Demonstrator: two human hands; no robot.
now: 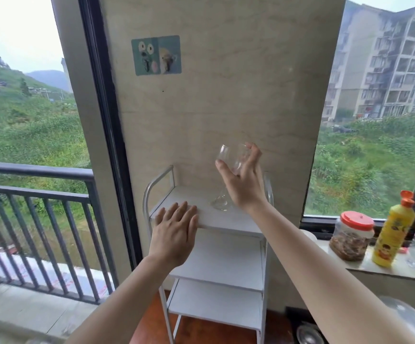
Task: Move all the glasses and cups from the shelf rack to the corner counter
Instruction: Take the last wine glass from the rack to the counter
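I note my right hand (pixel 245 180) gripping the tilted glass (pixel 229 157), counter (pixel 365 267) rightward; left hand (pixel 174 232) flat on the rack (pixel 226 219).

This is a home, a kitchen corner beside a balcony. A white shelf rack (pixel 189 194) stands against a stone-tiled wall (pixel 226 108) bearing cartoon sticker hooks (pixel 156 55). On the sill (pixel 387 270) at the right stand a red-lidded food jar (pixel 350 239) and a yellow bottle (pixel 392 234). A balcony railing (pixel 35 189) runs at the left; an apartment block (pixel 380 63) rises far right.
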